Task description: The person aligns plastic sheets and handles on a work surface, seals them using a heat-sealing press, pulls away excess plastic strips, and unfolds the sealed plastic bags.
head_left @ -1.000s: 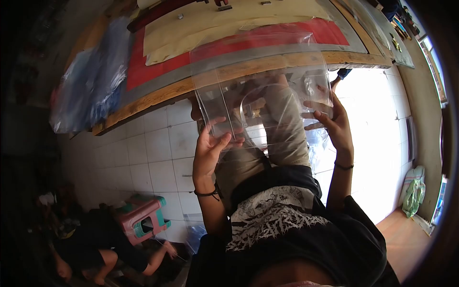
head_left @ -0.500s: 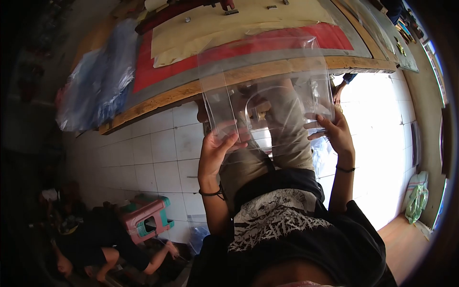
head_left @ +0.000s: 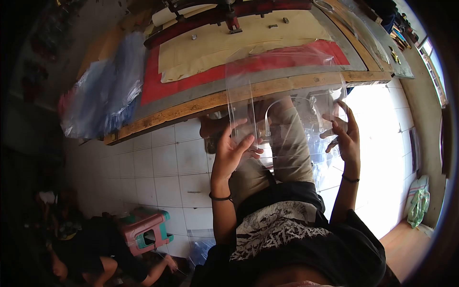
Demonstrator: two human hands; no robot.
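Note:
A clear plastic bag [head_left: 286, 115] with a curved strap handle [head_left: 267, 115] is stretched between my two hands, over my lap and just in front of the table edge. My left hand [head_left: 235, 149] grips its left side, the thumb in front and the fingers seen partly through the plastic. On the opposite side, my right hand [head_left: 345, 134] is closed around the bag's right edge with bent fingers. The bag is see-through, so the table edge and my trousers show behind it.
A wood-edged table [head_left: 177, 113] carries a red sheet [head_left: 152, 86], a tan sheet [head_left: 205, 55] and a red metal press [head_left: 232, 24]. Clear plastic pieces [head_left: 107, 86] are piled on its left end. A person [head_left: 103, 248] sits low at lower left beside a pink-and-green stool [head_left: 146, 232].
Both hands and the plastic bag have shifted right and slightly down in view. The handle shows more plainly now. More of the red press has come into sight as the view moved.

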